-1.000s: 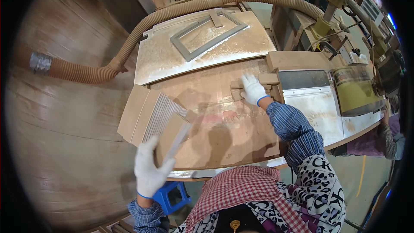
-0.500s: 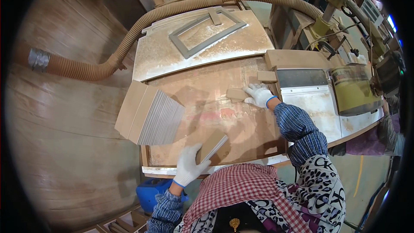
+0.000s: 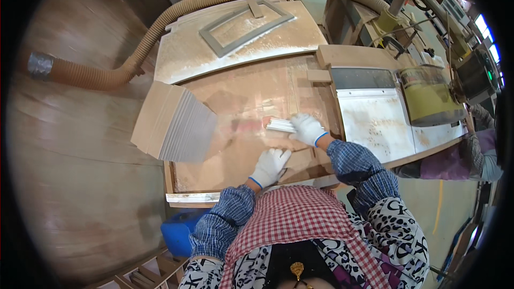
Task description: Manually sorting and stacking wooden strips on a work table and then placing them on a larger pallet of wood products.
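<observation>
Both my hands wear white knitted gloves and are close together over the worktable (image 3: 235,176). My right hand (image 3: 309,129) is closed on a small board (image 3: 280,124), its white grooved edge turned up. Nearer to me, my left hand (image 3: 270,167) has its fingers curled at the end of a flat brown board (image 3: 300,159), gripping it low over the table. Part of that board is hidden by the hand. To the left stands a leaning stack of similar boards (image 3: 187,123), brown-faced with pale edges.
A grey rectangular frame (image 3: 222,47) lies on the dusty panel (image 3: 182,56) at the back. A ribbed hose (image 3: 160,24) arches behind it. At right are a small wood block (image 3: 319,76), a white metal plate (image 3: 369,118) and a yellow-green machine (image 3: 433,99). Another person (image 3: 450,160) is at far right.
My left hand has moved right and up, toward my right hand. The right hand has shifted slightly nearer, and a white-edged board now shows in it. The whole view has shifted slightly.
</observation>
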`<action>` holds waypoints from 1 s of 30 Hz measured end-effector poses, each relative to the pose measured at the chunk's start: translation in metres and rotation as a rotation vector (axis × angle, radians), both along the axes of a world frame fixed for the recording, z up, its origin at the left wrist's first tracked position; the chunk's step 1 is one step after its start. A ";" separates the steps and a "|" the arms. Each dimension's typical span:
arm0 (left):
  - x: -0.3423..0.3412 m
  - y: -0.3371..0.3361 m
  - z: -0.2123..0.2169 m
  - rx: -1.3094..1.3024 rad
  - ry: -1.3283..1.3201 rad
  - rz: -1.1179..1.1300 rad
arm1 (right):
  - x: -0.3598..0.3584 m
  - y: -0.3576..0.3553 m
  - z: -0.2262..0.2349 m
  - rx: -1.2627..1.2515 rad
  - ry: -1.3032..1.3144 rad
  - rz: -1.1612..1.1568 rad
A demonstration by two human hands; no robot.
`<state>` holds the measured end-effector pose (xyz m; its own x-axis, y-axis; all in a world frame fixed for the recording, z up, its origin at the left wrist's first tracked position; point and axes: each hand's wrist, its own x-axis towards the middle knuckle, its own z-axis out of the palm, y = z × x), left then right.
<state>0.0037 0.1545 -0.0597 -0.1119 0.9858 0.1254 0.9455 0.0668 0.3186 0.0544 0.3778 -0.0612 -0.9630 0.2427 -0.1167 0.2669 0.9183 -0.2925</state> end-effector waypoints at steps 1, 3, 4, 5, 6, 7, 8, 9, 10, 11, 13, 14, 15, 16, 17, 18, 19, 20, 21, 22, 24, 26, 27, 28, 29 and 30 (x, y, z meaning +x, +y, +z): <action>-0.001 -0.001 -0.003 0.016 -0.022 0.037 | 0.009 -0.008 -0.002 -0.027 0.051 0.098; -0.003 -0.006 -0.007 -0.062 -0.078 0.115 | 0.020 -0.022 -0.002 -0.048 0.125 0.210; -0.003 -0.009 -0.009 -0.066 -0.085 0.110 | 0.023 -0.024 -0.001 -0.051 0.119 0.205; -0.003 -0.012 -0.010 -0.074 -0.068 0.122 | 0.024 -0.024 0.001 -0.067 0.102 0.202; -0.003 -0.012 -0.009 -0.080 -0.048 0.126 | 0.025 -0.023 0.002 -0.081 0.088 0.190; -0.002 -0.011 -0.007 -0.085 -0.076 0.128 | 0.025 -0.019 0.000 -0.081 0.089 0.182; -0.003 -0.009 -0.006 -0.084 -0.074 0.121 | 0.025 -0.015 -0.001 -0.115 0.071 0.181; -0.004 -0.008 -0.004 -0.128 -0.139 0.141 | 0.023 -0.014 0.002 -0.149 0.052 0.192; -0.004 -0.007 -0.001 -0.171 -0.203 0.162 | 0.023 -0.015 0.004 -0.149 0.055 0.196; -0.005 -0.010 0.002 -0.170 -0.201 0.165 | 0.023 -0.015 0.007 -0.162 -0.009 0.210; -0.002 -0.018 0.004 -0.268 -0.386 0.161 | 0.027 -0.017 0.010 -0.174 -0.074 0.225; 0.000 -0.019 0.004 -0.267 -0.386 0.162 | 0.032 -0.020 0.010 -0.238 -0.104 0.261; 0.002 -0.024 0.004 -0.338 -0.498 0.130 | 0.036 -0.027 0.010 -0.302 -0.134 0.299; 0.003 -0.028 0.001 -0.409 -0.611 0.097 | 0.041 -0.035 0.011 -0.304 -0.134 0.303; 0.006 -0.034 -0.002 -0.332 -0.642 0.056 | 0.048 -0.045 0.011 -0.339 -0.150 0.299; 0.007 -0.037 -0.002 -0.334 -0.644 0.057 | 0.056 -0.053 0.013 -0.374 -0.167 0.292; 0.009 -0.039 -0.001 -0.311 -0.545 0.009 | 0.064 -0.057 0.013 -0.323 -0.079 0.314; 0.011 -0.042 -0.001 -0.289 -0.446 -0.039 | 0.070 -0.060 0.009 -0.327 -0.081 0.314; 0.014 -0.041 0.005 -0.234 -0.285 -0.063 | 0.075 -0.062 0.006 -0.307 -0.002 0.290; 0.015 -0.040 0.011 -0.238 -0.288 -0.069 | 0.078 -0.063 0.004 -0.287 0.077 0.265; 0.018 -0.041 0.026 -0.010 -0.087 0.042 | 0.084 -0.066 0.003 -0.274 0.060 0.235; 0.013 -0.046 0.019 -0.056 -0.128 0.081 | 0.090 -0.071 0.006 -0.184 0.137 0.267; 0.011 -0.048 0.024 0.057 -0.116 0.152 | 0.092 -0.074 0.007 -0.143 0.146 0.288; 0.009 -0.050 0.027 0.170 -0.105 0.223 | 0.095 -0.075 0.009 -0.148 0.143 0.282; 0.007 -0.056 0.013 0.126 -0.155 0.215 | 0.097 -0.074 0.012 -0.193 0.120 0.285; 0.005 -0.062 -0.001 0.123 -0.160 0.217 | 0.099 -0.073 0.013 -0.236 0.095 0.295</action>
